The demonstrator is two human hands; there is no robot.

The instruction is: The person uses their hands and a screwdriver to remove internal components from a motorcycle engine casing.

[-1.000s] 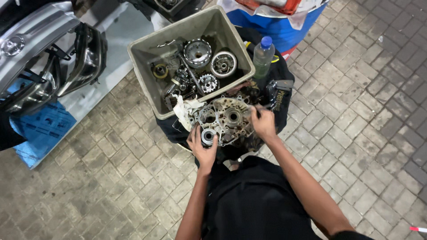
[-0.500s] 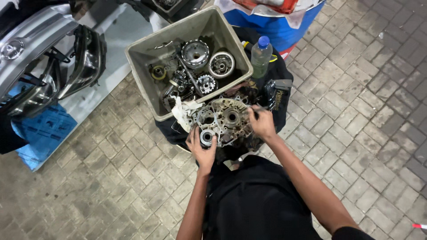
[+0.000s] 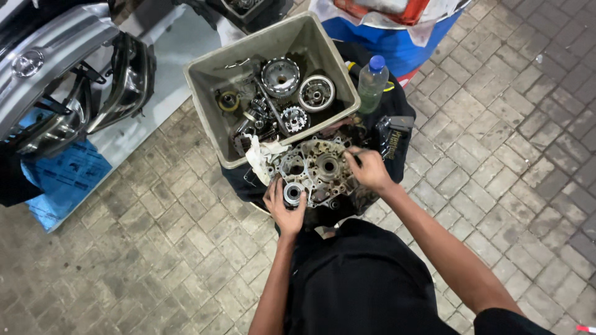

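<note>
While the engine case [image 3: 316,170] lies on a dark cloth, left hand [image 3: 285,208] clamps a round bearing [image 3: 293,192]. Right hand [image 3: 369,169] fingers pinched together on a thin tool at case's edge.

Both bare forearms extend forward from the dark-clad torso. Left hand [image 3: 285,205]: palm down, fingers curled, thumb spread, grip closed. Right hand [image 3: 367,169]: reaching further forward, wrist slightly bent, fingers pinched together. The hands are apart.

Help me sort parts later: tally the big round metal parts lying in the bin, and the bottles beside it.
Big round metal parts in the grey bin: 3, namely toothed drum, ringed hub, small sprocket
Plastic bottles: 1
Total: 4
</note>
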